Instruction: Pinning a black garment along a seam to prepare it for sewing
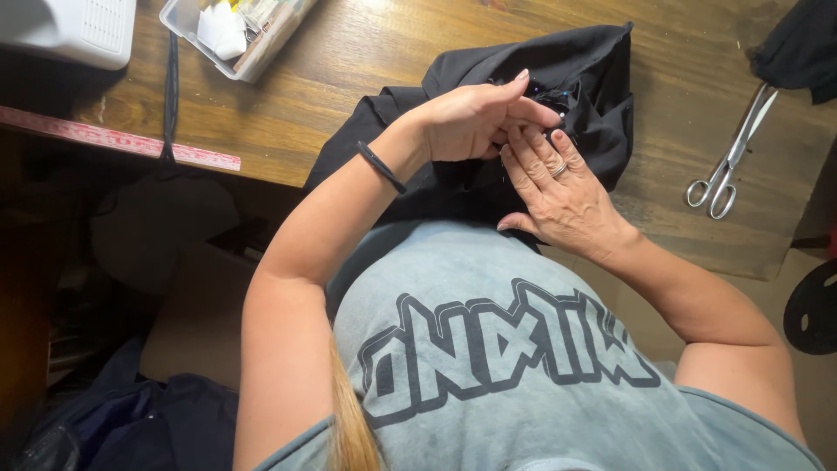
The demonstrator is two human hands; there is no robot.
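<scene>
A black garment (575, 78) lies bunched on the wooden table (366, 96), hanging over its near edge toward my lap. My left hand (475, 118), with a black band on the wrist, pinches the fabric near a small patch of dark beads or pins. My right hand (558, 187), wearing a ring, presses flat on the cloth just below, its fingertips meeting the left hand's fingers. What the fingers pinch is too small to tell.
Silver scissors (731, 157) lie on the table at right. A clear plastic box (240, 30) of small supplies sits at the back left, beside a white machine (74, 26). A red measuring tape (122, 139) runs along the table's left edge. More dark cloth (798, 44) lies at top right.
</scene>
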